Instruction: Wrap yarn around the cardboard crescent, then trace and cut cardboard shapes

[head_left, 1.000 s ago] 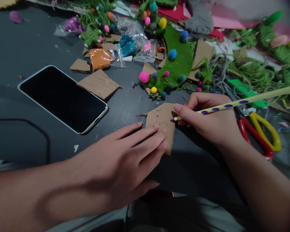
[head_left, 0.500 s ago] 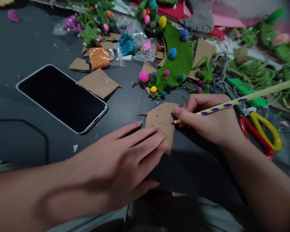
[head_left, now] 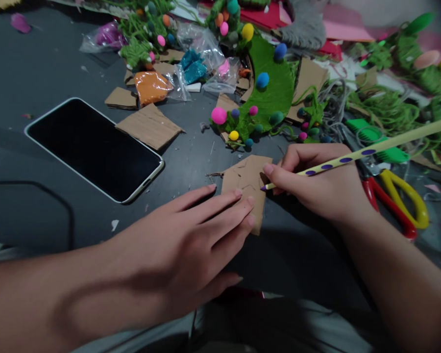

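A small piece of brown cardboard [head_left: 248, 171] lies on the dark table, with thin pencil lines on its face. The outstretched fingers of my left hand [head_left: 202, 235] lie flat across its lower left part and cover some of it. My right hand [head_left: 316, 181] grips a pale yellow pencil [head_left: 338, 161] with purple spots. Its purple tip touches or nearly touches the right side of the cardboard. Just beyond my right hand are scissors [head_left: 406, 198] with red and yellow handles, their blades partly hidden.
A dark-screened phone [head_left: 91, 149] lies to the left, a cardboard scrap [head_left: 150, 126] overlapping its edge. Behind are a green crescent [head_left: 270, 93] with coloured balls, an orange clay packet [head_left: 152, 88], and green yarn [head_left: 385, 115]. A green brush-like piece [head_left: 389, 152] sits near the scissors.
The pencil tip has shifted very slightly down at the cardboard's right side. My left hand and the cardboard look the same.
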The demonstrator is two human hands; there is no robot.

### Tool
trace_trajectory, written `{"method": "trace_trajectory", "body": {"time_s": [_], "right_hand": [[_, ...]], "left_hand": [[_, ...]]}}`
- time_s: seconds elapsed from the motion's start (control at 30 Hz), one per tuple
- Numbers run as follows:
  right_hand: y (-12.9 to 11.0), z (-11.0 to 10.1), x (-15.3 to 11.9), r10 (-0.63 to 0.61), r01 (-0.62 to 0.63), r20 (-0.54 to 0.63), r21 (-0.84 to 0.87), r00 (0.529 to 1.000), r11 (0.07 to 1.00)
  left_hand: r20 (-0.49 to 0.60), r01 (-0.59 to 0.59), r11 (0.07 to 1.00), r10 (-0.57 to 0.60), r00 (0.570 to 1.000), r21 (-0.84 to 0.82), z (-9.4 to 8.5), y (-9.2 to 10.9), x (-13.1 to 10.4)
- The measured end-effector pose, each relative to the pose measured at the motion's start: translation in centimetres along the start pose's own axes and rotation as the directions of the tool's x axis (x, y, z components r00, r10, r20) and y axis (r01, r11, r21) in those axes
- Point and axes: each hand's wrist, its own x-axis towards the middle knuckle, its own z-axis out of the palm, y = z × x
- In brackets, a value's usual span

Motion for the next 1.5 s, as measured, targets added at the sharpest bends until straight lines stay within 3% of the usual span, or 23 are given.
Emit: {"method": "trace_trajectory", "body": {"time_s": [0.4, 1.5], "right_hand": [[-0.34, 0.13, -0.13, 0.02, -0.017, -0.034, 0.078, 0.999, 0.997], [-0.37, 0.27, -0.33, -0.019, 0.019, 0.023, 0.0, 1.0, 1.0]], "left_hand": [[-0.01, 0.011, 1.0, -0.011, 1.0, 0.02, 0.01, 0.03, 0.03], [-0.024, -0.01, 1.0, 0.01, 1.0, -0.006, 0.29, -0.2, -0.05]]}}
